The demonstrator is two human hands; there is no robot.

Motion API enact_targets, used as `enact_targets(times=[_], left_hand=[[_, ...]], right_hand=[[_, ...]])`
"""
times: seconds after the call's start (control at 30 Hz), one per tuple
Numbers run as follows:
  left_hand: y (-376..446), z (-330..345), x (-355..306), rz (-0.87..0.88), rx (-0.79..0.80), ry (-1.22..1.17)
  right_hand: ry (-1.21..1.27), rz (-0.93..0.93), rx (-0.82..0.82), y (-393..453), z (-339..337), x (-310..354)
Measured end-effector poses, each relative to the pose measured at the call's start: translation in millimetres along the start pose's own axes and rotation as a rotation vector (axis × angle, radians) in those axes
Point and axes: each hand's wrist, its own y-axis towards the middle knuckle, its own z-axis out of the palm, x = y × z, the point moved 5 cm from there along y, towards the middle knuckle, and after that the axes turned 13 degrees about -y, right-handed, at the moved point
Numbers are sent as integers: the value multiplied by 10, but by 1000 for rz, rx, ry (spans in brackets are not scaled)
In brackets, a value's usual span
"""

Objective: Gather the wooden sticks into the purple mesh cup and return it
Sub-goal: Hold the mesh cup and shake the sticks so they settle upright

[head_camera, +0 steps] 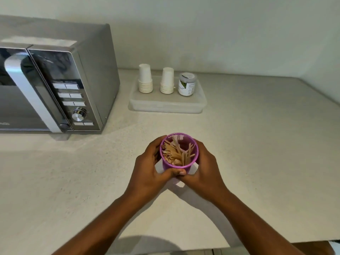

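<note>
Sticks (176, 153) sit gathered inside the purple cup (179, 162), well in front of the tray (167, 104). Left hand (149, 168) and right hand (202, 168) both wrap it. No loose sticks visible; returning the cup appears outstanding.

A kitchenette or break-room counter: steel microwave (55, 85) far left, stacked paper cups (145, 79) and a jar (186, 84) on a clear tray (167, 104) against the far wall.
</note>
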Motion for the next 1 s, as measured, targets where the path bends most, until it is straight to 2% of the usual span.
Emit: enact_targets(times=[0.13,0.33,0.43,0.5,0.67,0.83,1.0], left_hand=[[-3,29,65,-51,-1,9],[17,-38,263,-189,278,-65],[7,-12,281,-182,278,-96],[-21,-12,329,-187,250,-98],[-43,-211,376,-152,104,27],[73,-112,381,-186,240,-25],[33,-52,210,-93,184,-58]], right_hand=[[66,59,126,37,34,-65],[161,79,388,88,-6,-191],[200,87,441,64,37,-216],[200,119,415,48,25,-300],[123,152,117,-59,-76,-368],[174,78,213,-86,106,-144],[137,44,124,-68,36,-63]])
